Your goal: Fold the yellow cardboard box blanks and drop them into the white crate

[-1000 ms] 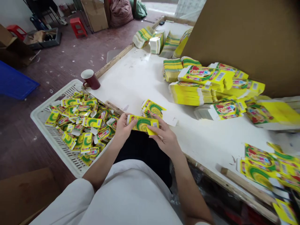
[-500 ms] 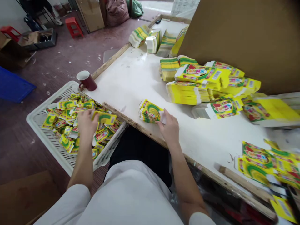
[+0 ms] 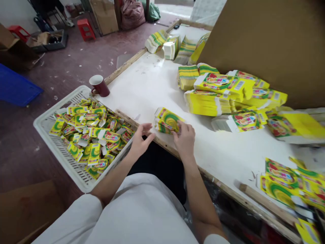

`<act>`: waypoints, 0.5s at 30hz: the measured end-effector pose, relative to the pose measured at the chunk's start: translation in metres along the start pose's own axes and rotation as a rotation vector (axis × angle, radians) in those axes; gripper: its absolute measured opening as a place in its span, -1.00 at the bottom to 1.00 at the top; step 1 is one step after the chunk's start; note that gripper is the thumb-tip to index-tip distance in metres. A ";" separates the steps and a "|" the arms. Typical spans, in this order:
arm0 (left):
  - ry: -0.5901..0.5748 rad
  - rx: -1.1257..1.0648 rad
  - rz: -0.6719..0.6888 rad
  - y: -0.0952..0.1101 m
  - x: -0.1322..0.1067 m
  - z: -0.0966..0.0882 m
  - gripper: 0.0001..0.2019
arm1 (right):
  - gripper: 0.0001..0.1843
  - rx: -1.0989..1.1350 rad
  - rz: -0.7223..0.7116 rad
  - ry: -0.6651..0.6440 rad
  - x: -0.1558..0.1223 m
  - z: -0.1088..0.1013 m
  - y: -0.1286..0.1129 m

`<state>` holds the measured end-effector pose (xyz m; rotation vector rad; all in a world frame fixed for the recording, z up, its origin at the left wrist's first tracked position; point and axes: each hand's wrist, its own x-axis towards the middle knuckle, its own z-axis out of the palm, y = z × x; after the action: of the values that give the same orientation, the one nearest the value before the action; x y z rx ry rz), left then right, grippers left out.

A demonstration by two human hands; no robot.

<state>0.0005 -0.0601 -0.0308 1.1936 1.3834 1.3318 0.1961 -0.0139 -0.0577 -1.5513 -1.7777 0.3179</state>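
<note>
A small stack of flat yellow-and-green carton blanks [image 3: 167, 120] lies near the front edge of the white table [image 3: 149, 84]. My right hand [image 3: 185, 138] rests on the stack's near right corner, fingers curled onto the top blank. My left hand [image 3: 140, 141] hovers just left of the stack by the table's edge, fingers spread and holding nothing. A white slotted crate [image 3: 50, 117] at my left is heaped with several folded yellow-green small boxes [image 3: 93, 132].
A dark red mug [image 3: 100, 85] stands at the table's left edge. Tall piles of flat blanks [image 3: 218, 93] sit to the right below a brown cardboard sheet [image 3: 264, 44]. More blanks [image 3: 289, 183] lie at the lower right. Red stools and boxes stand on the floor.
A second ago both hands held a folded box. My left hand dropped it into the crate and has come back to the table edge. My right hand reached to the stack and stays there.
</note>
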 end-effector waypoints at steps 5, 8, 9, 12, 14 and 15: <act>-0.070 -0.453 -0.143 0.006 -0.008 0.025 -0.32 | -0.50 0.314 -0.061 -0.018 -0.025 -0.020 -0.035; -0.025 -0.657 -0.208 0.021 -0.005 0.036 -0.47 | -0.54 0.695 -0.057 -0.270 -0.046 -0.020 -0.064; 0.021 -0.668 -0.219 0.025 -0.004 0.038 -0.50 | -0.53 0.796 -0.032 -0.312 -0.052 -0.017 -0.071; 0.162 -0.567 -0.192 0.027 -0.001 0.037 -0.48 | -0.46 0.911 0.048 -0.367 -0.060 -0.005 -0.080; 0.193 -0.484 -0.182 0.021 -0.001 0.033 -0.44 | -0.42 0.876 0.092 -0.356 -0.058 0.000 -0.077; 0.165 -0.449 -0.172 0.017 -0.003 0.031 -0.40 | -0.43 0.852 0.113 -0.336 -0.056 0.000 -0.073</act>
<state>0.0324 -0.0577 -0.0165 0.6644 1.1824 1.5381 0.1409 -0.0830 -0.0331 -1.0006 -1.4691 1.2647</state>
